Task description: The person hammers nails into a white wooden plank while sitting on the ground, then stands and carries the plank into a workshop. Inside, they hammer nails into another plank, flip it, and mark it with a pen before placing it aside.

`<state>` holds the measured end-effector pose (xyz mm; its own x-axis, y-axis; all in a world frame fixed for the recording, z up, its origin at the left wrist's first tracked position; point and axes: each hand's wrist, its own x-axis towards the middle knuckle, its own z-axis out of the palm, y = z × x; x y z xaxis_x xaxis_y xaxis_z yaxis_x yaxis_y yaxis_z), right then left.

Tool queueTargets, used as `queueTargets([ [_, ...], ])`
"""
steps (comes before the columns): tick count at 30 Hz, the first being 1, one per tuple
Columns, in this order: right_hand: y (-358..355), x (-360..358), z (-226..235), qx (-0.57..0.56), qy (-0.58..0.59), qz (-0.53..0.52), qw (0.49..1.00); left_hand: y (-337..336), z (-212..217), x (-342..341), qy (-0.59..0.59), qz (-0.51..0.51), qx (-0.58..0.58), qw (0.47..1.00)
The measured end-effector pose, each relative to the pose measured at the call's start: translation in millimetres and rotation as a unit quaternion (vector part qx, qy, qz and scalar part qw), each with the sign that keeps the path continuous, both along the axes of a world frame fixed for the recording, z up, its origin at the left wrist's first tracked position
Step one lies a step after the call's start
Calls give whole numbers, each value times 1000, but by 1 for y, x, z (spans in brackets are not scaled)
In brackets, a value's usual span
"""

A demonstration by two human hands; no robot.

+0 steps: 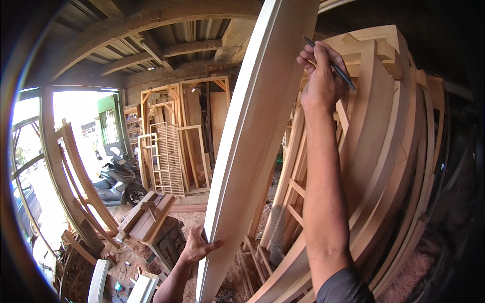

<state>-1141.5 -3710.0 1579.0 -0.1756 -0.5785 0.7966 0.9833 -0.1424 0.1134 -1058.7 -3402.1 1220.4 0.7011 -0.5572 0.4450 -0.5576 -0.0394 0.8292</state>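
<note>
Wooden door frames stacked at right, lattice panel leaned against back wall, scooter parked by bright opening, sawdust floor littered with offcuts, roof beams seen overhead

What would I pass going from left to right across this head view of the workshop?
Parked scooter → slatted wooden panel → left hand → tall pale board → right hand with a pencil → stacked curved wooden frames.

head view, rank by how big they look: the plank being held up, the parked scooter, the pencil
1. plank, by far the largest, though nearness to the camera inflates it
2. scooter, far off
3. pencil in the right hand
</note>
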Motion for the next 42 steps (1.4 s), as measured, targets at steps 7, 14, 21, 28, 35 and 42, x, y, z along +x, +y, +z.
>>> queueTargets([
  [7,40,34,29,-98,34,12,995,43,13,4,3,-9,-37,999],
  [14,65,42,43,-144,9,-22,989,69,13,17,17,-7,-52,998],
  [21,71,57,48,-83,21,-37,996,81,12,23,-12,-9,-44,999],
  [28,80,52,20,-162,40,-75,983,78,11,26,-14,-13,-50,999],
  [35,82,31,-63,-29,101,-225,969,49,-1,25,-24,2,-59,998],
  [42,122,54,-191,-115,194,-493,840,-27,-30,9,-61,118,-39,990],
])
